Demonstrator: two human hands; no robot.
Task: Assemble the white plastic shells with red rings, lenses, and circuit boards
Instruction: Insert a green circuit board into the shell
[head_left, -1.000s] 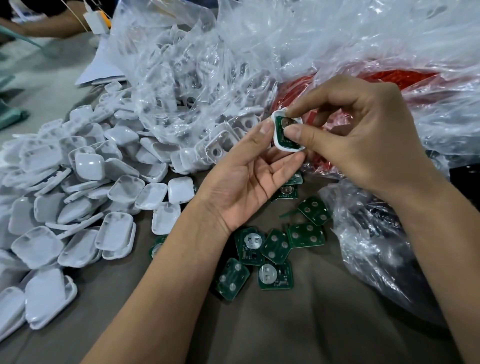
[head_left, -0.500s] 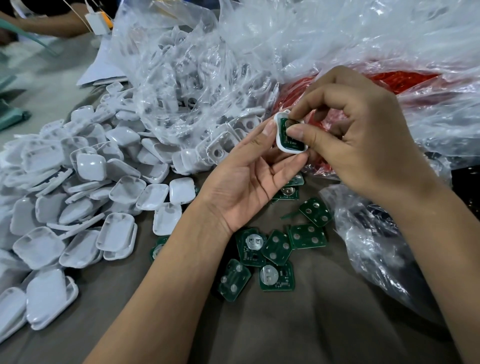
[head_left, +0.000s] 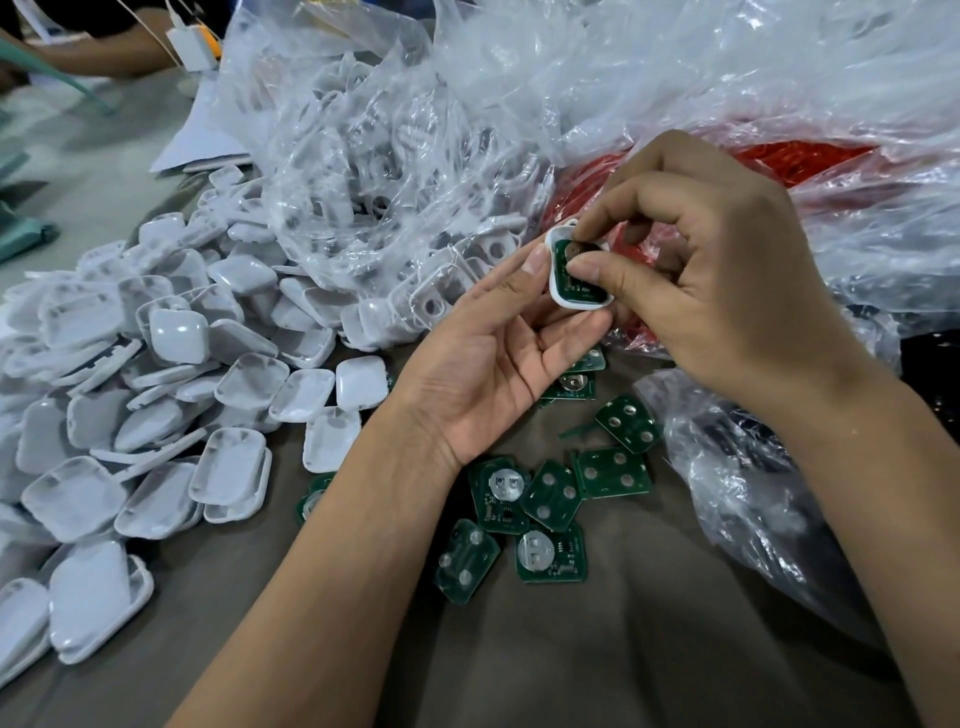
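A white plastic shell (head_left: 557, 288) with a green circuit board (head_left: 571, 286) seated in it is held up above the table. My left hand (head_left: 498, 358) cradles it from below, palm up, thumb against its left edge. My right hand (head_left: 711, 270) comes from the right, with thumb and forefinger pressing on the board inside the shell. Several loose green circuit boards (head_left: 550, 499) lie on the table under my hands. A heap of white shells (head_left: 156, 395) covers the left side. Red rings (head_left: 789, 161) show through a clear bag behind my right hand.
A clear plastic bag (head_left: 384, 171) full of white shells sits at the back centre. Another crumpled bag (head_left: 748, 493) with dark parts lies at the right. Another person's arm (head_left: 104, 52) rests at the far left. The brown tabletop (head_left: 571, 665) is bare near me.
My right forefinger and thumb have shifted on the board, pressing it deeper into the shell. My left hand has held the shell almost still.
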